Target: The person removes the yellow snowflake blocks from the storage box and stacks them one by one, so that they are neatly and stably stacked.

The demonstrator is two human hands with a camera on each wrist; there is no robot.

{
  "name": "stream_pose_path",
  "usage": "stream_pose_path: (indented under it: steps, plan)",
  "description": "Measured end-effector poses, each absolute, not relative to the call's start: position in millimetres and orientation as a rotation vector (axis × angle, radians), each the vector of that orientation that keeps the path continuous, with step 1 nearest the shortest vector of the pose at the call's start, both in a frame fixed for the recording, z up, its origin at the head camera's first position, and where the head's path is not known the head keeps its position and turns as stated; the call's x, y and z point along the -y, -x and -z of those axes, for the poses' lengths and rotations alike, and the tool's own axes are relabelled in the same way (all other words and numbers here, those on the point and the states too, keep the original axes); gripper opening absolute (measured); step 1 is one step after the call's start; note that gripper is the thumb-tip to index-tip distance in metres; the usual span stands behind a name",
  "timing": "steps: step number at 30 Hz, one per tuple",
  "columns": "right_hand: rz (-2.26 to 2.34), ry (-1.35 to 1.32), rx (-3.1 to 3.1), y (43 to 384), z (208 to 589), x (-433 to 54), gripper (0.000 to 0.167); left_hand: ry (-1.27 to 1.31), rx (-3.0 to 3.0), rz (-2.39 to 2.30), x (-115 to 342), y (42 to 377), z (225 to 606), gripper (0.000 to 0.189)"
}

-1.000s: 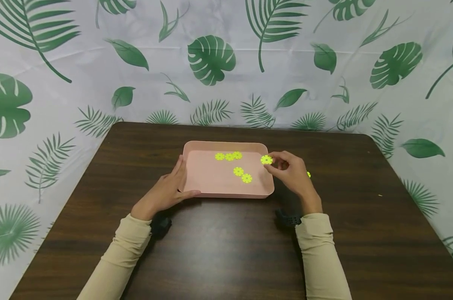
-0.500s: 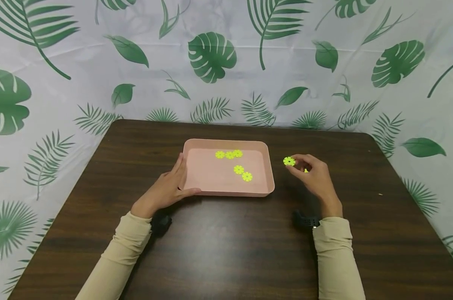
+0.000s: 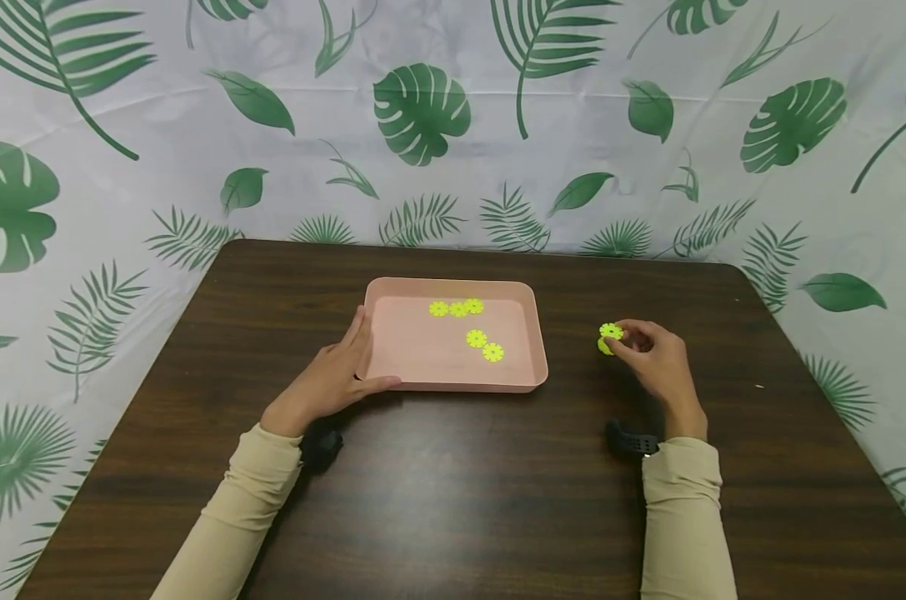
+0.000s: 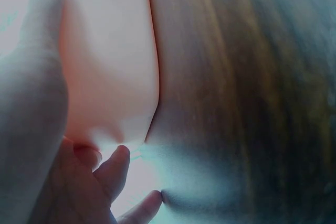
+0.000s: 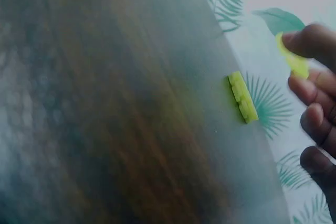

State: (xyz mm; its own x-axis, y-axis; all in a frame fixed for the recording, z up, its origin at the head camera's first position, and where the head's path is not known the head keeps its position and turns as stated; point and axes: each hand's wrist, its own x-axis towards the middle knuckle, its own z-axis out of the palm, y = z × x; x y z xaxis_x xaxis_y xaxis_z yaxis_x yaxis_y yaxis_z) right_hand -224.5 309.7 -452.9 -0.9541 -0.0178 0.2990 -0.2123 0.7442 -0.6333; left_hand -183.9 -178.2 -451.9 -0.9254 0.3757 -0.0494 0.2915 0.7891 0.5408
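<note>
My left hand [image 3: 321,387] steadies the pink tray [image 3: 415,354] at its near left corner, straight fingers along the left wall and thumb along the front one. Five-odd small pieces are avoided in count: several yellow-green notched discs [image 3: 476,338] lie flat inside. Right of the tray, my right hand [image 3: 663,367] pinches another notched disc [image 3: 611,332] between thumb and fingers. Just below that disc, more yellow-green [image 3: 604,347] shows on the table; the right wrist view gives it as a low stack of discs [image 5: 243,98], seen edge-on and apart from the held disc [image 5: 297,65].
Both hands work over a dark brown wooden table [image 3: 453,483]. A white cloth with green leaves [image 3: 422,117] hangs behind its far edge. A tiny pale fleck [image 3: 759,386] lies on the right side of the table.
My right hand has carried the pinched disc rightward from the tray's right rim to above the discs on the table. The left hand and tray stay put.
</note>
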Motion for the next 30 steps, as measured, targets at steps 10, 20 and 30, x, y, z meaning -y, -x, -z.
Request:
stream_pose_path:
  steps: [10,20,30]
  plan:
    - [-0.982,-0.161,2.737,226.0,465.3,-321.2,0.031,-0.527,-2.826,-0.816,179.2,183.2,452.3,0.112]
    - [-0.953,-0.170,2.750,227.9,470.5,-320.6,0.030,-0.522,-2.827,-0.811,179.1,183.9,453.3,0.113]
    - [-0.954,-0.143,2.760,227.6,471.1,-321.7,0.032,-0.528,-2.823,-0.809,178.0,183.9,451.7,0.112]
